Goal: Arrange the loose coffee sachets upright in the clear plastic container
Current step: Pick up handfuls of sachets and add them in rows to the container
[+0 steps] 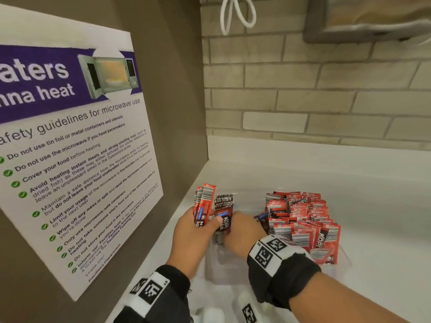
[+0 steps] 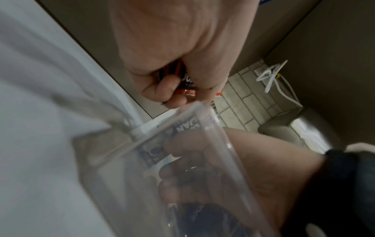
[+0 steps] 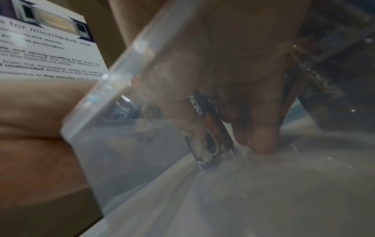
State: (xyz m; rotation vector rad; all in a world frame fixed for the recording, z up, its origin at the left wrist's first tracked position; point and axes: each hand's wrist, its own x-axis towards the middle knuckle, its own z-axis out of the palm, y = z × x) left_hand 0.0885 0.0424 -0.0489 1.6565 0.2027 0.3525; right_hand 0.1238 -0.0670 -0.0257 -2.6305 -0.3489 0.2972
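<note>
The left hand grips a sachet bundle above the container; the right hand pinches sachets inside, best squared against the wall, ends on the floor.

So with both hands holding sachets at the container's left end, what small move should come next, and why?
Probably the right hand seats its dark sachets upright on the clear container floor and releases: they already reach down inside, while the left hand holds a red bundle ready.
</note>
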